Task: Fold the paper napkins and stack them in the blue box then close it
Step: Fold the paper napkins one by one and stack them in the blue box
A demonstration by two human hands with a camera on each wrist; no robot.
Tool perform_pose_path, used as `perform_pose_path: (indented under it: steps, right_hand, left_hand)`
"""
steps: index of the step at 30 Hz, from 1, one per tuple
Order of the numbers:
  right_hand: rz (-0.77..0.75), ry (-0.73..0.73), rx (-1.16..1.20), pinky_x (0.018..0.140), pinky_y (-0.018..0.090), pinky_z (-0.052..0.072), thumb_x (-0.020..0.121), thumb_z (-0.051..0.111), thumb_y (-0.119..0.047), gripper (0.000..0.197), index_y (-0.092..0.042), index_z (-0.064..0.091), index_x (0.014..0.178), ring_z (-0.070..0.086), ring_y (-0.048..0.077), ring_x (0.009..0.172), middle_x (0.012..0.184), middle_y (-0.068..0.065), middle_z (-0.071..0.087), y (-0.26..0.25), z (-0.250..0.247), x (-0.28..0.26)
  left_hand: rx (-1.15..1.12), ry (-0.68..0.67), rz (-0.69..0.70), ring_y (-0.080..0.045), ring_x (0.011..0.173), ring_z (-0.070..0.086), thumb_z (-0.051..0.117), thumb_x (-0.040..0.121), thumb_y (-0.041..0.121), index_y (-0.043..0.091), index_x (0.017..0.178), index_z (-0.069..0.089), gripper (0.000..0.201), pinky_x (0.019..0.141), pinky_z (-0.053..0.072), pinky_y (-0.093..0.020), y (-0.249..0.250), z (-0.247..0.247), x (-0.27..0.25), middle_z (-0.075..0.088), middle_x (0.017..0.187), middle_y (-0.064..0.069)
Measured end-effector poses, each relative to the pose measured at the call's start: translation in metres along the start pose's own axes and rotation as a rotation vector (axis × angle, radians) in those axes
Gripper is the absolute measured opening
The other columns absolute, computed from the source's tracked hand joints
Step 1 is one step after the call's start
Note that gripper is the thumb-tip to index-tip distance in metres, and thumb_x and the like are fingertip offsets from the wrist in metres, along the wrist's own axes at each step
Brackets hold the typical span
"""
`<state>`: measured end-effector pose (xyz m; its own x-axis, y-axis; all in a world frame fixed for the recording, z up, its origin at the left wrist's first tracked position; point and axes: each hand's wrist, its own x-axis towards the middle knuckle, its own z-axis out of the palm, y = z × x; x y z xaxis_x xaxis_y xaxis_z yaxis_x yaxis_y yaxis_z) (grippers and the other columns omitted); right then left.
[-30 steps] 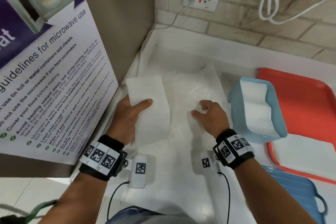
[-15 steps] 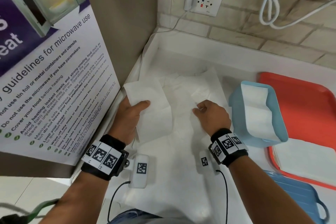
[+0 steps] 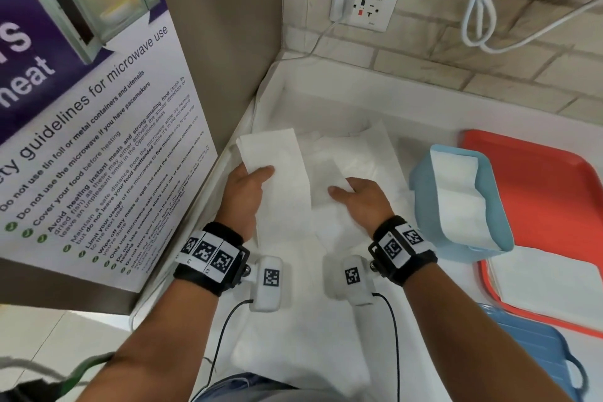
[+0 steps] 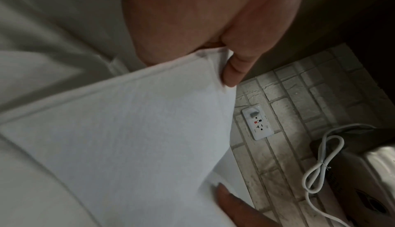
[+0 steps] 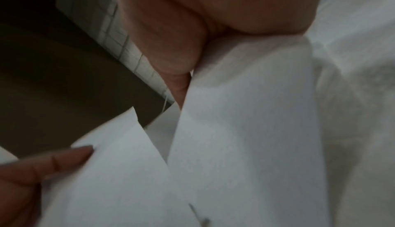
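A white paper napkin (image 3: pixel 280 179) is held over the white counter by both hands. My left hand (image 3: pixel 248 189) pinches its left flap, thumb on top and fingers beneath; the left wrist view shows that hand (image 4: pixel 213 28) on the napkin (image 4: pixel 128 129). My right hand (image 3: pixel 359 199) pinches the right flap (image 3: pixel 326 179), which stands raised; the right wrist view shows this hand (image 5: pixel 192 19) on the flap (image 5: pixel 245 129). The blue box (image 3: pixel 421 192) stands open to the right of my right hand, with folded napkins (image 3: pixel 456 192) inside. Its blue lid (image 3: pixel 538 346) lies at the lower right.
A microwave poster panel (image 3: pixel 98 140) walls off the left side. Behind is a brick wall with a socket (image 3: pixel 363 5) and a hanging white cable (image 3: pixel 479 10). A red tray (image 3: pixel 538 173) at the right carries flat napkins (image 3: pixel 548 277). More napkins (image 3: pixel 365 147) lie under my hands.
My right hand has gone from resting on the napkin to pinching its right edge and lifting it towards the left. The left hand still holds the left flap.
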<state>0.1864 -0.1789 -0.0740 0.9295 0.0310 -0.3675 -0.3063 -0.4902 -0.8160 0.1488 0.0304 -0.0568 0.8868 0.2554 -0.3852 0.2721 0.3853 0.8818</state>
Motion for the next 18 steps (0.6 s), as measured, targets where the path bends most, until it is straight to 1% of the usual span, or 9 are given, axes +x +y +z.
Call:
perform_pose_path:
  steps: [2, 5, 6, 8, 9, 12, 15, 16, 18]
  right_hand:
    - [-0.006, 0.041, 0.148, 0.099, 0.044, 0.055, 0.091, 0.073, -0.033, 0.027, -0.015, 0.074, 0.110, 0.071, 0.022, 0.102, 0.107, 0.001, 0.076, 0.000, -0.007, -0.002]
    - [-0.052, 0.102, 0.331, 0.110, 0.048, 0.047, 0.080, 0.079, -0.048, 0.065, -0.013, 0.063, 0.133, 0.063, 0.024, 0.122, 0.131, 0.004, 0.067, -0.010, -0.022, -0.013]
    - [-0.101, 0.088, 0.394, 0.108, 0.050, 0.048, 0.083, 0.078, -0.046, 0.059, -0.014, 0.065, 0.130, 0.064, 0.026, 0.121, 0.129, 0.006, 0.069, -0.018, -0.025, -0.021]
    - [-0.200, 0.025, 0.498, 0.101, 0.047, 0.053, 0.095, 0.069, -0.026, 0.029, -0.014, 0.069, 0.121, 0.068, 0.029, 0.115, 0.121, 0.007, 0.073, -0.036, -0.028, -0.039]
    - [-0.237, -0.009, 0.553, 0.098, 0.044, 0.054, 0.097, 0.066, -0.020, 0.024, -0.013, 0.069, 0.120, 0.068, 0.029, 0.114, 0.120, 0.008, 0.073, -0.045, -0.027, -0.049]
    - [-0.262, -0.045, 0.635, 0.096, 0.046, 0.056, 0.092, 0.069, -0.020, 0.026, -0.012, 0.066, 0.116, 0.070, 0.029, 0.107, 0.118, 0.011, 0.073, -0.055, -0.014, -0.062]
    - [-0.211, 0.022, 0.511, 0.094, 0.054, 0.056, 0.087, 0.076, -0.031, 0.036, -0.016, 0.062, 0.116, 0.072, 0.029, 0.103, 0.113, 0.009, 0.074, -0.044, 0.008, -0.059]
    - [-0.202, 0.042, 0.481, 0.093, 0.054, 0.056, 0.085, 0.076, -0.034, 0.039, -0.018, 0.061, 0.118, 0.072, 0.027, 0.101, 0.112, 0.007, 0.074, -0.039, 0.014, -0.057]
    - [-0.192, 0.050, 0.438, 0.092, 0.052, 0.057, 0.087, 0.077, -0.034, 0.041, -0.023, 0.058, 0.121, 0.072, 0.022, 0.100, 0.112, 0.003, 0.074, -0.032, 0.023, -0.056]
  left_hand:
    - [-0.004, 0.006, -0.002, -0.026, 0.105, 0.072, 0.058, 0.100, 0.005, 0.015, 0.111, 0.073, 0.021, 0.101, 0.054, -0.047, 0.000, -0.005, 0.002, 0.078, 0.110, -0.004]
    - [-0.024, 0.015, -0.031, -0.031, 0.112, 0.070, 0.058, 0.100, 0.006, 0.015, 0.110, 0.074, 0.020, 0.107, 0.050, -0.053, -0.002, -0.008, 0.002, 0.077, 0.114, -0.008]
    - [-0.038, 0.010, -0.044, -0.033, 0.114, 0.070, 0.059, 0.101, 0.007, 0.015, 0.112, 0.073, 0.020, 0.108, 0.049, -0.054, -0.003, -0.008, 0.001, 0.076, 0.117, -0.010]
    - [-0.060, 0.000, -0.066, -0.033, 0.117, 0.069, 0.059, 0.102, 0.012, 0.016, 0.118, 0.072, 0.021, 0.107, 0.050, -0.053, -0.003, -0.003, -0.002, 0.075, 0.121, -0.010]
    - [-0.069, -0.006, -0.076, -0.032, 0.116, 0.069, 0.059, 0.103, 0.014, 0.018, 0.121, 0.071, 0.022, 0.104, 0.052, -0.051, -0.003, 0.001, -0.003, 0.075, 0.121, -0.009]
    - [-0.127, -0.097, -0.101, -0.029, 0.115, 0.071, 0.058, 0.105, 0.021, 0.014, 0.129, 0.068, 0.027, 0.095, 0.058, -0.041, -0.001, 0.012, -0.009, 0.075, 0.121, -0.009]
    - [-0.126, -0.119, -0.090, -0.023, 0.098, 0.076, 0.056, 0.103, 0.021, 0.009, 0.115, 0.073, 0.024, 0.076, 0.061, -0.031, 0.005, 0.019, -0.017, 0.080, 0.106, -0.007]
    - [-0.124, -0.123, -0.092, -0.026, 0.102, 0.075, 0.057, 0.103, 0.024, 0.007, 0.118, 0.073, 0.028, 0.080, 0.061, -0.034, 0.004, 0.019, -0.017, 0.079, 0.109, -0.009]
    - [-0.143, -0.139, -0.106, -0.034, 0.116, 0.070, 0.057, 0.102, 0.031, 0.005, 0.130, 0.068, 0.040, 0.099, 0.057, -0.049, 0.003, 0.017, -0.018, 0.075, 0.121, -0.014]
